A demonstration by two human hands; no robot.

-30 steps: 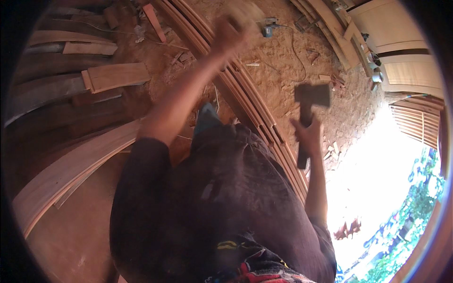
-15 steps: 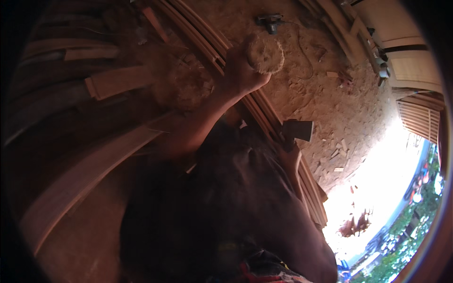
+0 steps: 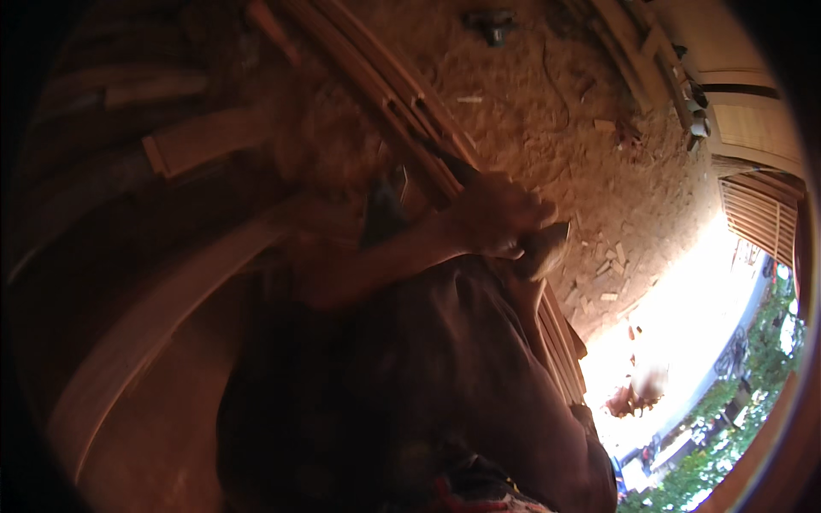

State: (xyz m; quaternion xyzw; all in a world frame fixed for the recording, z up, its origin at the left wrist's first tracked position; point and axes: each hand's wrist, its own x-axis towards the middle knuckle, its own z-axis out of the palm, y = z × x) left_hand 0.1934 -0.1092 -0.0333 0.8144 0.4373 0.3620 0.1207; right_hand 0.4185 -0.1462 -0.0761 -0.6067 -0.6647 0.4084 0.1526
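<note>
My left hand (image 3: 496, 214) is closed, its fist low over the long wooden strips (image 3: 398, 111). Just below the fist shows the rounded, tan end of a wooden mallet (image 3: 540, 255). A dark, slender piece (image 3: 449, 160) sticks out at the fist's other side; whether it is the mallet's handle I cannot tell. My right hand (image 3: 528, 292) is under the mallet, its fingers mostly hidden. A dark corner of the rectangular block (image 3: 562, 231) it holds shows beside the mallet; the frames do not show whether mallet and block touch.
A dark power tool (image 3: 492, 26) with a cord lies on the sandy floor (image 3: 513, 111) at the far side. Wood offcuts (image 3: 611, 261) are scattered at right. Boards (image 3: 205, 141) and a long curved plank (image 3: 162, 308) lie at left. Pale panels (image 3: 753, 120) stand at far right.
My left hand has come down and to the right with the mallet, from above the strips to the block at my right hand. My right hand has stayed nearly in place.
</note>
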